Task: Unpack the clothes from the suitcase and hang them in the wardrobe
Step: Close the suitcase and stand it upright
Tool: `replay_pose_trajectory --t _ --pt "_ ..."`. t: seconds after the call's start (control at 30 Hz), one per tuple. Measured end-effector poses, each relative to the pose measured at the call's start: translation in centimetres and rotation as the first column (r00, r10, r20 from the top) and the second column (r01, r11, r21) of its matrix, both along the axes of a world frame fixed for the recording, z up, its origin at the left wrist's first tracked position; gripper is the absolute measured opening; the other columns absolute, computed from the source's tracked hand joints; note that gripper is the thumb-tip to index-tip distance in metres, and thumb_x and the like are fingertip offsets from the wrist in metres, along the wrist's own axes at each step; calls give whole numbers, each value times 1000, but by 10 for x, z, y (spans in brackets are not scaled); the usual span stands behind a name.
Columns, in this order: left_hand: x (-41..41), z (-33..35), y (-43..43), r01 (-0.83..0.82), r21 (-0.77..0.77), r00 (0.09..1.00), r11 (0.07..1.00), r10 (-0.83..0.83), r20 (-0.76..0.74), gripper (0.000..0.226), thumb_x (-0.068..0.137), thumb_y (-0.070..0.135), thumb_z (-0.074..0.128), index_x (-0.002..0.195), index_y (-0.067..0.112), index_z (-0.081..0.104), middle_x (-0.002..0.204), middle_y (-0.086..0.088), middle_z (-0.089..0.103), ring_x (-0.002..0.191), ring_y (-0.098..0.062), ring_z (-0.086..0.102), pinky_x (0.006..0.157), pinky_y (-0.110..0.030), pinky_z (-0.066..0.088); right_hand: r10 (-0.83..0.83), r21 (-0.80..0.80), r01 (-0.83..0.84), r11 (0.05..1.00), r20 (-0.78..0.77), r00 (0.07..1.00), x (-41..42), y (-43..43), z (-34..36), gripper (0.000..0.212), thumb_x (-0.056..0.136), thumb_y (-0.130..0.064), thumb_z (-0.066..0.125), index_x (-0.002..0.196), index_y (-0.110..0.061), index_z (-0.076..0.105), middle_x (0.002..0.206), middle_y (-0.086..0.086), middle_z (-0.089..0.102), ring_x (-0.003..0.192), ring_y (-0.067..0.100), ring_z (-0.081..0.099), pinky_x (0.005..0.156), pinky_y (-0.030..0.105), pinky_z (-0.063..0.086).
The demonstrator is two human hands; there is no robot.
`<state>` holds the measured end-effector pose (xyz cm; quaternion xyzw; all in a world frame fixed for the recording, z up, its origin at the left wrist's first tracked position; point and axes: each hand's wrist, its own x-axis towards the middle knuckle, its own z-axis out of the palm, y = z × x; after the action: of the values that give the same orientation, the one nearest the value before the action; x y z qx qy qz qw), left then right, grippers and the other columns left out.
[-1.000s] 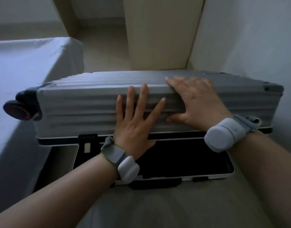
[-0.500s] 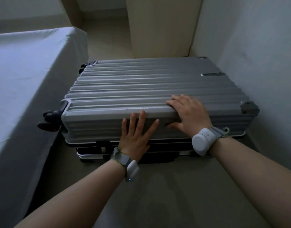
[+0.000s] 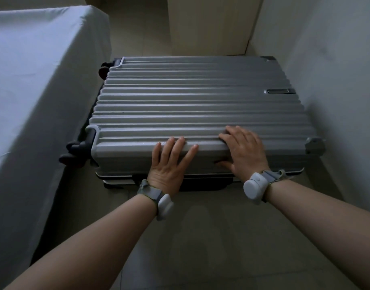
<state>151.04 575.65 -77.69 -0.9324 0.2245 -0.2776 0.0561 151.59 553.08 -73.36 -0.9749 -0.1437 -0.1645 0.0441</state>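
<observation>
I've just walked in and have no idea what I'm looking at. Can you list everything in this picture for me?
suitcase: one, grey, ribbed, lying flat on the floor, lid down over its base
wheels: two sets showing, dark, at the suitcase's left end
bed: one, pale sheet, left of the suitcase
cupboard panel: one, beige, behind the suitcase
wall: one, white, right of the suitcase
floor: beige tiles, under everything
wrist bands: two, grey-white, one on each wrist
left hand: one, fingers straight, flat on the suitcase's near side
right hand: one, laid over the lid's near edge
</observation>
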Motion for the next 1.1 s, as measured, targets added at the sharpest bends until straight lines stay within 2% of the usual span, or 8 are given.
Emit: replay_pose_trajectory --t 0.3,0.57,0.7,0.8,0.87,0.93,1.0,1.1 --pt "-10 -10 -2 -11 -75 1000 997 12 15 81 60 12 64 135 26 37 137 -9 35 128 -34 33 111 -50 10 6 -8 -6 1000 -7 1000 -10 6 -13 81 57 -37 85 125 -16 47 132 13 53 124 36 49 105 50 33" --pt "-17 9 -27 -55 -118 987 992 36 -159 85 60 14 70 137 20 35 143 -10 36 137 -32 26 112 -53 1 29 27 -27 999 -50 998 -11 -2 -9 81 66 -30 82 136 -10 45 140 15 48 130 35 44 109 47 26" --pt "-11 27 -65 44 -138 982 989 -68 -176 71 71 13 69 137 10 43 140 -10 49 133 -29 42 115 -53 15 -58 63 64 996 -100 993 -16 -16 -7 81 80 -37 69 146 -9 30 152 14 29 142 31 24 115 44 11" --pt "-8 29 -95 107 -160 975 981 -135 -174 62 73 13 68 133 9 50 136 -9 54 130 -27 47 111 -50 23 -236 108 243 964 -73 969 -30 -31 -23 81 85 -42 59 149 -10 19 156 18 15 144 33 12 115 47 4" --pt "-13 22 -110 130 -169 968 977 -161 -190 59 75 14 66 132 11 51 136 -7 53 130 -26 47 113 -46 24 -446 238 446 863 -53 893 -50 -37 -41 81 85 -44 52 149 -7 16 155 22 13 144 36 12 115 47 7" --pt "-18 15 -115 131 -180 967 975 -165 -195 61 73 13 66 133 11 51 138 -7 52 130 -27 46 110 -43 21 -611 420 605 677 -138 779 -68 -36 -61 81 87 -35 56 148 -3 14 156 22 11 145 35 11 116 43 9" --pt "-19 13 -114 132 -171 969 976 -164 -187 64 72 12 66 134 11 50 139 -7 51 130 -27 47 108 -42 20 -653 516 711 477 -334 680 -81 -33 -82 80 90 -25 58 148 -1 9 157 20 6 146 31 8 117 35 9" --pt "-16 15 -109 138 -141 973 980 -161 -168 64 74 13 65 136 11 47 140 -7 49 130 -27 46 109 -41 19 -617 553 783 285 -518 592 -86 -28 -104 70 95 -20 50 149 -3 8 156 18 12 145 29 13 118 31 8"
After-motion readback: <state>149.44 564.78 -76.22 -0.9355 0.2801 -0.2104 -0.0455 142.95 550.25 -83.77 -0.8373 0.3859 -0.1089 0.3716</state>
